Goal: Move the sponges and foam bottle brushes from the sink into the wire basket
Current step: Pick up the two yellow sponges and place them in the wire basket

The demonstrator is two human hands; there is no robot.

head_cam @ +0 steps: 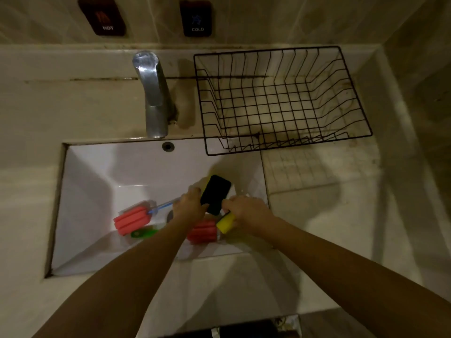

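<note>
1. Left hand, grip closed on the dark-faced sponge, fingers clamped along its left edge; sponge tilted up, yellow underside showing at the top edge, raised off the sink floor near the right wall.
2. Right hand, grip closed around a second yellow sponge, only one end poking out below the fingers; touching or just beside the lower end of the dark-faced sponge.
3. Below the two hands: a red foam brush head on the sink floor, partly hidden by the left forearm.
4. Toward the sink's left side: another red foam brush head with a blue handle pointing toward the left hand, and a green item at its near edge, kind not clear.
5. Wire basket on the table at the far right corner, beyond the sink's far right edge, nothing inside yet.
6. Step in hand, judged: lift of both sponges toward the basket.
7. For a clean lift: firm squeeze without wringing, straight up past the sink's right wall, hands kept apart so the sponges do not knock together.
8. Then across the table to above the basket middle, low before release, clear of the faucet.
9. Likely risk: wet foam slipping from a shallow grip; deeper hold on the dark-faced sponge advisable.
</note>
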